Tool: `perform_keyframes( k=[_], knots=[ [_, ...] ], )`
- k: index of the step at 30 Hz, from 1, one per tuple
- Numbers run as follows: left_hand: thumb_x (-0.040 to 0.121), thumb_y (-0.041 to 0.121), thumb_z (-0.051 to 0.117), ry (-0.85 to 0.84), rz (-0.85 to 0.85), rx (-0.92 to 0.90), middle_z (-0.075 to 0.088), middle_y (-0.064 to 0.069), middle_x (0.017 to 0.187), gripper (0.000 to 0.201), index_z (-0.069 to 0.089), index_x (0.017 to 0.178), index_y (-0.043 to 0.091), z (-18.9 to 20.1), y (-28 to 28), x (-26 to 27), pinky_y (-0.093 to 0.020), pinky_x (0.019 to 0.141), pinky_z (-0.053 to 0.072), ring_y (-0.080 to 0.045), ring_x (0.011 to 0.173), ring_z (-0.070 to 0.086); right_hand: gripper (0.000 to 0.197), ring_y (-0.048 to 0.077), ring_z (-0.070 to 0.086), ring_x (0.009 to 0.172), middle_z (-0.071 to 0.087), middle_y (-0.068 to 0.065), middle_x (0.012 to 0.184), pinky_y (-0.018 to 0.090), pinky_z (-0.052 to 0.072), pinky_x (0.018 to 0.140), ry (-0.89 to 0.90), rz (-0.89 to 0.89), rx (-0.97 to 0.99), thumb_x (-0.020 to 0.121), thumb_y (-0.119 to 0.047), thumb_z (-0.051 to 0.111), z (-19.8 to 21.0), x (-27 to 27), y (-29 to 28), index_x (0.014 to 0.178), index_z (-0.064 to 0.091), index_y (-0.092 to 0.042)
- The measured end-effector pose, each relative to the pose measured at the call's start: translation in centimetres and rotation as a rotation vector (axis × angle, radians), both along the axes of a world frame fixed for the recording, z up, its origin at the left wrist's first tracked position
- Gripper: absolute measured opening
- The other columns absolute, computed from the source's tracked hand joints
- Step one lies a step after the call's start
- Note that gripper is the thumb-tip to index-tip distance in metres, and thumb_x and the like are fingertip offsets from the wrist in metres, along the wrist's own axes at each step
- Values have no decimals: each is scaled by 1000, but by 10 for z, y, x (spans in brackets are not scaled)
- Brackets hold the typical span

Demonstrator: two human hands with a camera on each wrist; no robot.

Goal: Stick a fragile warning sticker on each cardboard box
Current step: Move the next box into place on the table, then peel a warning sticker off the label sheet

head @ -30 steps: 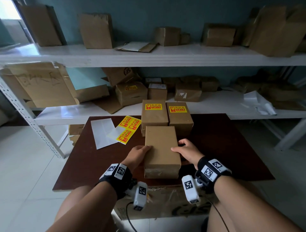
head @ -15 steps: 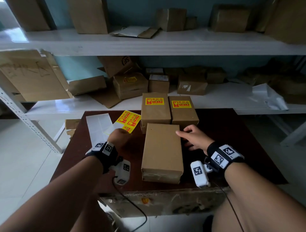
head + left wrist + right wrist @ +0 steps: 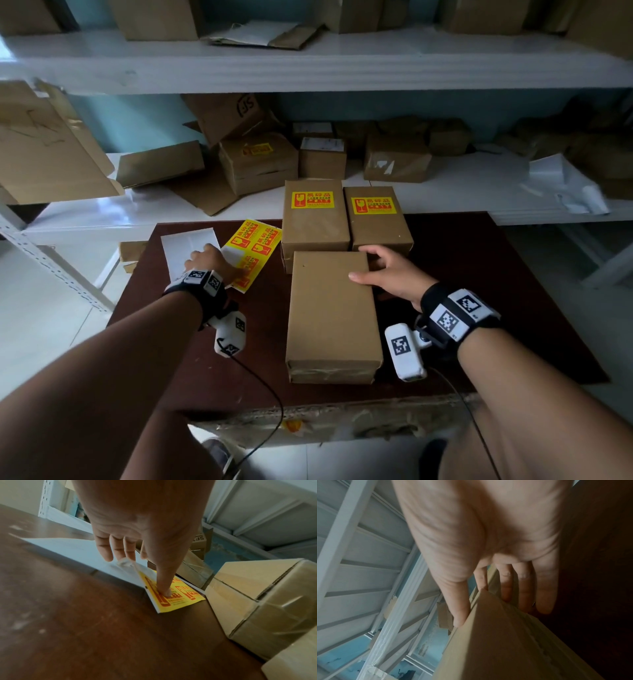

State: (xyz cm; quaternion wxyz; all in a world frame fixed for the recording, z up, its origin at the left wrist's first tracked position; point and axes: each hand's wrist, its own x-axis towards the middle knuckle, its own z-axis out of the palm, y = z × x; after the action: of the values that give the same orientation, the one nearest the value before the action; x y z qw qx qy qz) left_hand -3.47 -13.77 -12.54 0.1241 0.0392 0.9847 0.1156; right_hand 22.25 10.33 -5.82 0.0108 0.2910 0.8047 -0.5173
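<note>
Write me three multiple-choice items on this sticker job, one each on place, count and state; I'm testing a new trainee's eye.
1. Where does the yellow fragile-sticker sheet lie?
A. left of the boxes on the dark brown table
B. on the white shelf
C. on top of the plain brown cardboard box

2. How many boxes on the table already carry a sticker?
A. none
B. two
C. three

3. What is the left hand doing?
A. hanging idle
B. lifting a box
C. pressing a finger on the sticker sheet

Answers:
1 A, the head view shows it beside the boxes.
2 B, the two far stickered boxes; the plain brown cardboard box under the right hand is bare.
3 C, the left wrist view shows a fingertip on the yellow sheet.
</note>
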Motion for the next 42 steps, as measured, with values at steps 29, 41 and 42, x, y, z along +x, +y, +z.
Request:
perform_keyframes(
  k=[29,41,42],
  knots=[
    [86,-10,61,-509,-594,727,71,-15,117,43,62,124,9,157,-17,112,-48,92,56,-33,106,69,57,19,66,115,73,1,116,44,48,105,333,-61,-184,78,-50,77,69,24,-32,122,67,-15],
    [96,16,63,-201,-716,508,67,4,96,14,75,101,13,147,23,145,-13,72,43,-7,88,60,8,20,65,106,71,8,111,31,50,92,321,-127,-44,95,-12,66,41,35,-47,97,72,-15],
    [95,16,62,-167,-718,496,66,6,93,14,76,99,14,148,26,146,-11,67,41,-2,82,58,8,20,66,105,72,8,110,32,51,91,332,-139,-33,95,-12,66,40,34,-47,96,72,-16]
  ],
)
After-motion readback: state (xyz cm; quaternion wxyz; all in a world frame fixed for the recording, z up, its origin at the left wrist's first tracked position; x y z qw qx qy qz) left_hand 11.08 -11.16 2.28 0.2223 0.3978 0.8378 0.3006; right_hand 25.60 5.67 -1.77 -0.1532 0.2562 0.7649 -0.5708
